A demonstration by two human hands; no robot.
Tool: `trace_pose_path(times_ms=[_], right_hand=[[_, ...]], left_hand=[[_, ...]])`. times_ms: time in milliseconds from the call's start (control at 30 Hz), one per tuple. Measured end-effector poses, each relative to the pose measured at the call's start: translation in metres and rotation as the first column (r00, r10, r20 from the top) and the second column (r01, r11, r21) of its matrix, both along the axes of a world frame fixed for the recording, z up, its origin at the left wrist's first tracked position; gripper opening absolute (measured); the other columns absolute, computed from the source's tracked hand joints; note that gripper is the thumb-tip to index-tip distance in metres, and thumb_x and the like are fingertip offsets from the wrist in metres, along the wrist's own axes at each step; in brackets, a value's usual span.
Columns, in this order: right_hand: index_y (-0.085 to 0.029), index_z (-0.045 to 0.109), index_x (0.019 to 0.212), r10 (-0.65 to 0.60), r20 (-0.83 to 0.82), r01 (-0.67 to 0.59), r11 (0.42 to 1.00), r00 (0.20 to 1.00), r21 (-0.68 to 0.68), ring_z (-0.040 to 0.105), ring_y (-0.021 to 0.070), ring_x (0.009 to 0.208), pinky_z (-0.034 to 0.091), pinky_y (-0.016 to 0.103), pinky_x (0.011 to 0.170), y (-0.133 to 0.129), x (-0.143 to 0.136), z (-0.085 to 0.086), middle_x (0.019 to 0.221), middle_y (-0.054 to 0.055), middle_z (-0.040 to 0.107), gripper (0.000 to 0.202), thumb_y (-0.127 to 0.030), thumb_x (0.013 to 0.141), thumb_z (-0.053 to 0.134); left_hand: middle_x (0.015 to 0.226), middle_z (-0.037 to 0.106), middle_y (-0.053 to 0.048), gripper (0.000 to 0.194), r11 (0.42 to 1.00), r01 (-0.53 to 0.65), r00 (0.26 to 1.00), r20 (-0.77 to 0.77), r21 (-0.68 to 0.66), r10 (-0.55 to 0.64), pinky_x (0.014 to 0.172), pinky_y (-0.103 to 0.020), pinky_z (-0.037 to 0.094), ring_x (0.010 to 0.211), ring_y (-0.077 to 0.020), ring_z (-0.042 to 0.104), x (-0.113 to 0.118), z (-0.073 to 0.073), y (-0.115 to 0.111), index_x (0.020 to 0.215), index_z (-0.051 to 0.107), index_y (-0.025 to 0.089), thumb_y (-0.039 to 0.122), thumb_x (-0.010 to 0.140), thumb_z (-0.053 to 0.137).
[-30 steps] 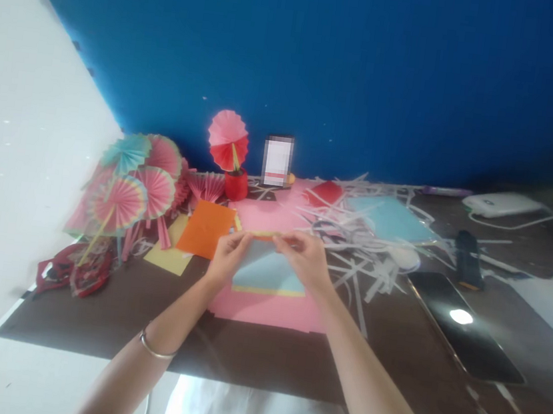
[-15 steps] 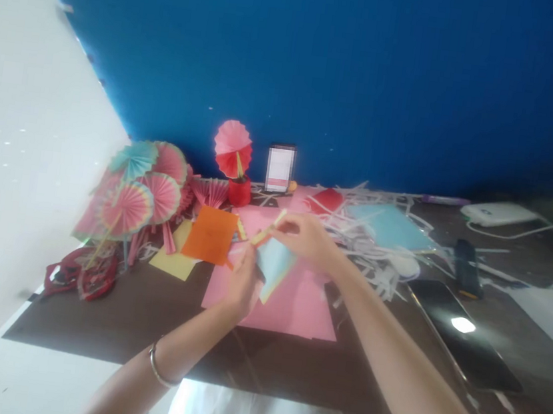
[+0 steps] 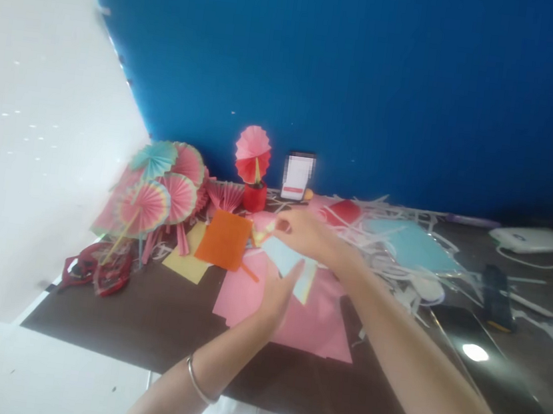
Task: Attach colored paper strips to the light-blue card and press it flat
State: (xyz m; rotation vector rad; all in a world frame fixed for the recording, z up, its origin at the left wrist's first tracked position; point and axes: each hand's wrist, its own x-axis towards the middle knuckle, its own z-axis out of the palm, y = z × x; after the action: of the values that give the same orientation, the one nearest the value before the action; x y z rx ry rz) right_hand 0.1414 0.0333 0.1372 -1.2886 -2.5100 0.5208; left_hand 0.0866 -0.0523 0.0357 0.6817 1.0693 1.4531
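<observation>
Held pale-blue, yellow-edged paper sheet (image 3: 281,253) in left hand (image 3: 276,296), pinched far edge with right hand (image 3: 306,234), just above flat pink paper sheets (image 3: 314,329); probably risked crooked creasing through uneven pulling.

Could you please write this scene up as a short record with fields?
Left hand: thumb against the light-blue sheet; grip unclear
Left hand position: near side
Right hand: fingertips at the far side of the light-blue sheet; hold too blurred to tell
Beneath: pink paper
Left of sheet: orange square, overlapping yellow paper
Far left: pleated fans
Right: white strips
Back: red pot
</observation>
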Motion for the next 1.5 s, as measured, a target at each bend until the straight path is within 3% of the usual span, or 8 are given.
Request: trace_pose_path(times_ms=[233, 400, 467, 500, 567, 667, 767, 1500], right_hand=[[-0.019, 0.061, 0.072, 0.025, -0.043, -0.025, 1.0, 0.999, -0.012, 0.055, 0.0133, 0.061, 0.033, 0.023, 0.053, -0.005, 0.004, -0.01, 0.075, 0.003, 0.065, 0.011, -0.024, 0.076, 0.052], [-0.018, 0.06, 0.068, 0.025, 0.043, -0.021, 0.996, 0.999, -0.087, 0.057, 0.0146, 0.066, 0.035, 0.022, 0.057, -0.01, 0.012, -0.027, 0.074, 0.003, 0.066, 0.009, -0.016, 0.071, 0.052], [-0.017, 0.06, 0.069, 0.036, 0.056, -0.029, 0.991, 0.998, -0.129, 0.057, 0.0149, 0.067, 0.036, 0.022, 0.058, -0.012, 0.015, -0.037, 0.076, 0.004, 0.066, 0.009, -0.017, 0.072, 0.051], [-0.017, 0.06, 0.07, 0.043, 0.059, -0.034, 0.989, 0.997, -0.147, 0.057, 0.0149, 0.067, 0.036, 0.022, 0.059, -0.012, 0.016, -0.042, 0.076, 0.005, 0.066, 0.01, -0.019, 0.073, 0.051], [-0.017, 0.059, 0.069, 0.065, 0.067, -0.052, 0.983, 0.996, -0.175, 0.056, 0.0145, 0.065, 0.035, 0.022, 0.057, -0.013, 0.016, -0.052, 0.074, 0.004, 0.065, 0.011, -0.021, 0.074, 0.051], [-0.017, 0.056, 0.065, 0.111, 0.074, -0.094, 0.976, 0.991, -0.199, 0.052, 0.0128, 0.06, 0.032, 0.022, 0.053, -0.013, 0.013, -0.065, 0.068, 0.002, 0.062, 0.011, -0.019, 0.074, 0.049], [-0.018, 0.052, 0.063, 0.134, 0.062, -0.118, 0.969, 0.989, -0.216, 0.048, 0.0111, 0.055, 0.029, 0.022, 0.05, -0.013, 0.011, -0.075, 0.064, 0.0, 0.059, 0.014, -0.019, 0.075, 0.046], [-0.018, 0.057, 0.059, 0.249, 0.134, -0.202, 0.935, 0.959, -0.29, 0.051, 0.0113, 0.054, 0.029, 0.021, 0.049, 0.026, -0.005, -0.086, 0.061, 0.0, 0.06, 0.006, -0.016, 0.064, 0.053]], left_hand=[[0.12, 0.055, -0.011, 0.038, 0.994, 0.036, 0.981, 0.193, -0.105, -0.015, 0.093, -0.033, 0.043, 0.113, -0.0199, 0.052, 0.022, 0.0, 0.007, 0.117, 0.046, 0.018, 0.041, 0.088, 0.038], [0.089, 0.065, -0.011, 0.028, 0.894, 0.43, 0.897, -0.052, -0.126, -0.439, 0.078, -0.035, 0.051, 0.085, -0.0212, 0.063, 0.011, 0.005, -0.038, 0.1, 0.057, 0.011, 0.029, 0.08, 0.05], [0.085, 0.065, -0.012, 0.03, 0.816, 0.554, 0.755, -0.316, -0.162, -0.575, 0.07, -0.037, 0.053, 0.075, -0.0213, 0.063, -0.011, 0.006, -0.062, 0.101, 0.058, 0.01, 0.029, 0.082, 0.046], [0.092, 0.064, -0.013, 0.035, 0.86, 0.496, 0.701, -0.531, -0.118, -0.476, 0.071, -0.039, 0.053, 0.079, -0.022, 0.062, -0.024, 0.006, -0.071, 0.111, 0.055, 0.012, 0.029, 0.083, 0.043], [0.111, 0.057, -0.018, 0.04, 0.901, 0.427, 0.437, -0.889, 0.069, -0.139, 0.088, -0.045, 0.046, 0.106, -0.0283, 0.054, -0.049, 0.004, -0.078, 0.119, 0.051, 0.012, 0.027, 0.083, 0.043], [0.128, 0.046, -0.021, 0.036, 0.845, 0.511, -0.002, -0.983, 0.159, 0.186, 0.101, -0.05, 0.032, 0.127, -0.0331, 0.034, -0.076, -0.006, -0.068, 0.115, 0.053, 0.012, 0.022, 0.082, 0.043], [0.141, 0.032, -0.021, 0.053, 0.818, 0.573, -0.207, -0.955, 0.058, 0.212, 0.104, -0.051, 0.025, 0.132, -0.0346, 0.025, -0.088, -0.021, -0.049, 0.129, 0.04, 0.01, 0.037, 0.083, 0.044], [0.142, 0.031, -0.017, 0.066, 0.789, 0.611, -0.178, -0.982, -0.064, 0.058, 0.107, -0.046, 0.023, 0.132, -0.0288, 0.027, -0.103, -0.029, -0.035, 0.134, 0.035, 0.017, 0.059, 0.084, 0.034]])
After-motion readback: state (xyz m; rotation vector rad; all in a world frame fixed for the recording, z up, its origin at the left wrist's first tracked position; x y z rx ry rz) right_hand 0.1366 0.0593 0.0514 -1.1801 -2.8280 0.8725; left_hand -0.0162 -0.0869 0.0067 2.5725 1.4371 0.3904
